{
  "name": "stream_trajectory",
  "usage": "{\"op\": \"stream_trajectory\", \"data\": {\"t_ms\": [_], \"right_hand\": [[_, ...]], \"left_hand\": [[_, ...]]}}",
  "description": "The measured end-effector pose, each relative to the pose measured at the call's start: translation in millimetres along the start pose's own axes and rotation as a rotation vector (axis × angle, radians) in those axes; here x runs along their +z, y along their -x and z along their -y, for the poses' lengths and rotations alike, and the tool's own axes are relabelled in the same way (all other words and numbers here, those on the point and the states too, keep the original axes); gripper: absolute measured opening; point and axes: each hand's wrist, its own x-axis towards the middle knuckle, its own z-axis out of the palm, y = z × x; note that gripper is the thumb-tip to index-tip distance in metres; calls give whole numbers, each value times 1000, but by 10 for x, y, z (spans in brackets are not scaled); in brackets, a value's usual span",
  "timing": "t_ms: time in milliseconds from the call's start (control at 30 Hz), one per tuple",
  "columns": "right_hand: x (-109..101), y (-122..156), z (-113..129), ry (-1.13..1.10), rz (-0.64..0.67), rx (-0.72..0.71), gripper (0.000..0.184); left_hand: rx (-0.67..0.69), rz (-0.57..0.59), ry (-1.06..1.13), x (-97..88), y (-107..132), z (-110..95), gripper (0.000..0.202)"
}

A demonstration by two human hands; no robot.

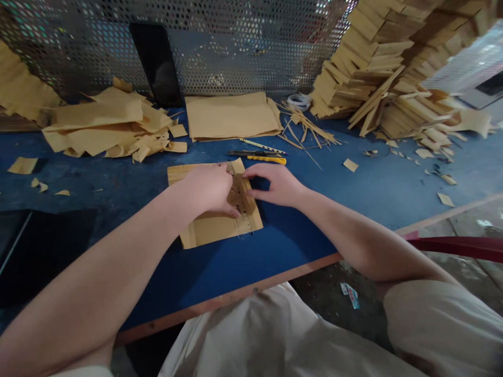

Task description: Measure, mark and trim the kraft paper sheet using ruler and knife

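A brown paper sheet [204, 222] lies on the blue table [220, 267] in front of me, with a clear ruler [242, 222] laid along its right edge. My left hand [210, 188] rests on the sheet, fingers curled and pressing down near the ruler's upper part. My right hand [275, 183] sits at the sheet's right edge, fingers bent and touching the ruler and paper there. What the fingertips pinch is hidden. A yellow utility knife [259, 156] lies just beyond both hands.
A flat stack of brown sheets [231, 116] lies behind the knife. Loose paper offcuts [113, 128] pile at the back left, thin strips [304, 128] and a tape roll [298, 99] at back right. Tall stacked bundles [393, 63] lean at far right. A perforated metal screen [243, 47] backs the table.
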Motion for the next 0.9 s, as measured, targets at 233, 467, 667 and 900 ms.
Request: {"op": "stream_trajectory", "data": {"t_ms": [233,467,667,900], "right_hand": [[-13,-142,36,113,-91,472,14],[-36,-336,144,246,162,497,15],[-61,-612,112,402,367,527,30],[-74,-960,206,419,456,569,26]], "left_hand": [[-9,1,4,-23,32,-17,86],[10,7,6,-17,27,0,80],[20,-21,-25,5,1,3,87],[3,16,-39,-73,25,-47,82]]}}
